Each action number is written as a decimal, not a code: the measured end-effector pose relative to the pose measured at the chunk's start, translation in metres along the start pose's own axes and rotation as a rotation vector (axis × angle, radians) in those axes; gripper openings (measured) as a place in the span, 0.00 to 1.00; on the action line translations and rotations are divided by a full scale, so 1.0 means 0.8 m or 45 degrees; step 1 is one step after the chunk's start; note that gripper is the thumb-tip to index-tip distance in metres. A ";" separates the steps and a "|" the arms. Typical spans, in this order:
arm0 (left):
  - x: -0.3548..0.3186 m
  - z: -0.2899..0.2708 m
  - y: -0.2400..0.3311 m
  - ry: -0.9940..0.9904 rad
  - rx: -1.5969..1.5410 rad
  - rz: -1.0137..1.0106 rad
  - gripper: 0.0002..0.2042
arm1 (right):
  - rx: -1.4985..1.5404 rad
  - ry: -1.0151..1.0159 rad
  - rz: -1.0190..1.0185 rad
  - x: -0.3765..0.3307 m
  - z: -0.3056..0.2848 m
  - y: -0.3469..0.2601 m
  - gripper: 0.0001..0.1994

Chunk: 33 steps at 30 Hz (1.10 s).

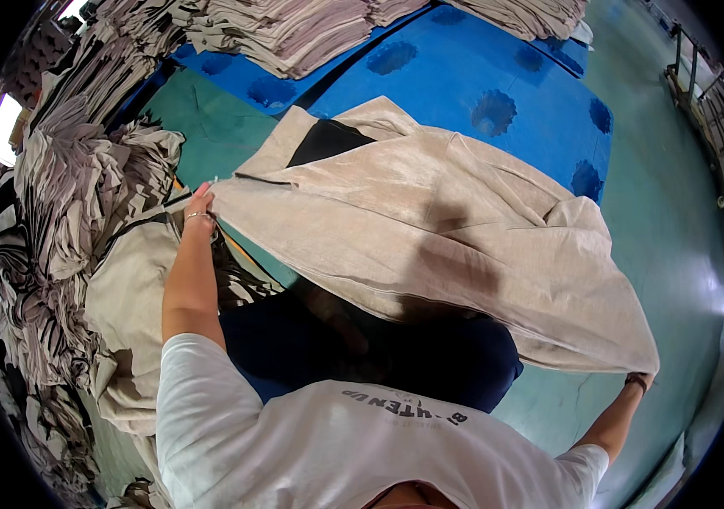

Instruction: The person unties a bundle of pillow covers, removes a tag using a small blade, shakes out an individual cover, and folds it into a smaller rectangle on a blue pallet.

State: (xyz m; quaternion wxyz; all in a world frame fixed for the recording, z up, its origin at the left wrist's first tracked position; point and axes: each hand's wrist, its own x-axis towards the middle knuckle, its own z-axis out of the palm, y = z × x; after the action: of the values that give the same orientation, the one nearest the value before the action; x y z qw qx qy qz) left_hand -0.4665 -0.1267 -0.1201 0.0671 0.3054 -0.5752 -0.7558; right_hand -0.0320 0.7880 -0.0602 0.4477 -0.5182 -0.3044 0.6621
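Observation:
A large beige fabric cover (pixel 362 199) is stretched wide in front of my knees, its near edge curving across my lap. My left hand (pixel 201 200) is closed on its left corner, beside a dark strip along the seam. Far out to the right, my right hand (pixel 640 380) grips the opposite corner; its fingers are mostly hidden by the cloth. A black patch of cloth (pixel 328 142) shows in a gap between folds at the cover's upper left. Loose folds lie along the far side, and a shadow falls across the middle.
Heaped beige and dark fabric pieces (pixel 74 195) rise on the left, with another beige piece (pixel 133 280) beside my left forearm. Beyond the cover lies a blue mat (pixel 438 81) with dark blue spots. Stacked cloth (pixel 286 38) stands behind it. The floor (pixel 659 204) is green.

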 end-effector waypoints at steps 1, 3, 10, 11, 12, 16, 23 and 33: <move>-0.015 0.020 0.010 0.024 -0.076 0.020 0.19 | 0.023 -0.084 -0.051 0.013 0.015 -0.005 0.20; -0.032 0.051 0.035 -0.161 -0.173 0.093 0.19 | 0.159 -0.289 -0.064 0.024 0.069 -0.015 0.20; -0.141 0.243 0.084 -0.978 -0.381 0.242 0.18 | 0.319 -1.758 0.427 -0.166 0.349 0.008 0.11; -0.167 0.265 0.086 -1.078 -0.370 0.246 0.17 | 0.152 -1.769 0.375 -0.236 0.383 0.034 0.11; -0.194 0.283 0.086 -1.189 -0.365 0.217 0.17 | 0.177 -2.028 0.452 -0.283 0.410 0.059 0.11; -0.292 0.334 0.077 -1.492 -0.143 0.344 0.22 | -0.449 -1.950 0.058 -0.449 0.462 0.163 0.17; -0.336 0.360 0.076 -1.618 0.402 0.428 0.20 | -0.908 -1.974 -1.443 -0.539 0.457 0.169 0.08; -0.290 0.415 0.090 -1.151 -0.241 0.247 0.11 | -0.931 -2.333 -1.071 -0.540 0.348 0.277 0.07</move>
State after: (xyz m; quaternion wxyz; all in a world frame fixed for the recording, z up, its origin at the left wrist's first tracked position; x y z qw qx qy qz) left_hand -0.4769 0.2296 0.0850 -0.0923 -0.1169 -0.5011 -0.8524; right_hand -0.3338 0.3211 0.0036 0.0586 0.2201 -0.8581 0.4601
